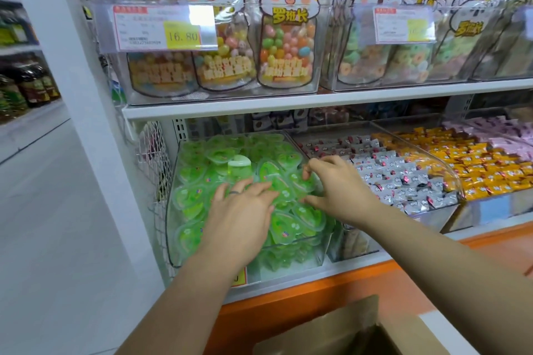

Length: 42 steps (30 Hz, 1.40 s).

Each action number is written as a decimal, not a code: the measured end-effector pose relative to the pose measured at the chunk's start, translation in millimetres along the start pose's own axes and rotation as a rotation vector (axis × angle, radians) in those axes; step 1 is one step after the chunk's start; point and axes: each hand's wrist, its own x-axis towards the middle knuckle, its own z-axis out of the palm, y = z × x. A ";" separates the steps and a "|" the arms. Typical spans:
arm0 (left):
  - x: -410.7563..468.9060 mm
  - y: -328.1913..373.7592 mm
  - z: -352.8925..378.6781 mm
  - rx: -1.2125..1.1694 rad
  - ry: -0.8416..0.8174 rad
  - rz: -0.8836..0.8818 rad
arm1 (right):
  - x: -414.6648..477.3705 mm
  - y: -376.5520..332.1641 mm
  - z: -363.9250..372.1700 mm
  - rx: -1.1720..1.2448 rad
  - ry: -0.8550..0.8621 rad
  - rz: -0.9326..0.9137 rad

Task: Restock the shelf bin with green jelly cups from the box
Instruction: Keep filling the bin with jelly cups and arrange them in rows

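Observation:
A clear plastic shelf bin point(173, 199) on the lower shelf is heaped with several green jelly cups point(202, 158). My left hand point(239, 210), a ring on one finger, lies flat on the pile with fingers stretched out, pressing the cups. My right hand point(337, 184) reaches in from the right with fingers spread and slightly bent; its fingertips touch a cup near the bin's right side. Neither hand plainly grips a cup. The brown cardboard box point(360, 328) shows at the bottom edge, below the shelf; its inside is hidden.
Right of the green bin stand bins of silver-wrapped candies point(403, 173) and orange-wrapped candies point(484, 164). The upper shelf point(288, 101) holds clear bins of bagged sweets with price tags. An orange shelf base point(346, 288) runs below. An aisle floor opens at the left.

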 end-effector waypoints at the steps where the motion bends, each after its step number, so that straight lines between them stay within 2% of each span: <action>1: -0.4 -0.5 0.2 -0.011 -0.018 -0.003 | -0.9 0.3 -2.6 0.006 -0.015 -0.024; 5: -2.4 -1.4 -0.5 -0.048 -0.044 0.003 | 1.9 -14.1 -20.2 0.110 -0.012 -0.150; 9: -5.2 -2.3 0.4 -0.049 -0.062 0.009 | 20.0 -31.3 -18.5 0.014 -0.231 -0.202; 12: -5.4 -3.6 1.5 -0.046 -0.081 0.018 | 31.8 -36.0 -14.5 -0.039 -0.312 -0.176; 18: -6.1 -8.3 2.9 -0.046 -0.097 0.039 | 39.4 -41.2 -14.0 -0.066 -0.345 -0.123; 24: -5.6 -7.7 8.5 0.010 -0.122 0.046 | 32.5 -39.5 -11.7 -0.026 -0.345 -0.159; 28: -4.7 -5.6 11.6 0.048 -0.118 0.035 | 24.9 -31.9 -20.6 0.041 -0.269 -0.176; 31: -6.0 -5.4 12.3 0.053 -0.128 0.036 | 6.2 -19.8 -26.2 -0.064 -0.206 -0.152; 35: -6.3 -4.7 12.8 0.063 -0.137 0.037 | -24.9 -11.5 -19.5 -0.244 -0.220 -0.158; 42: -2.7 -7.0 13.6 0.031 -0.139 0.027 | -20.0 -10.3 -14.0 -0.255 -0.227 -0.185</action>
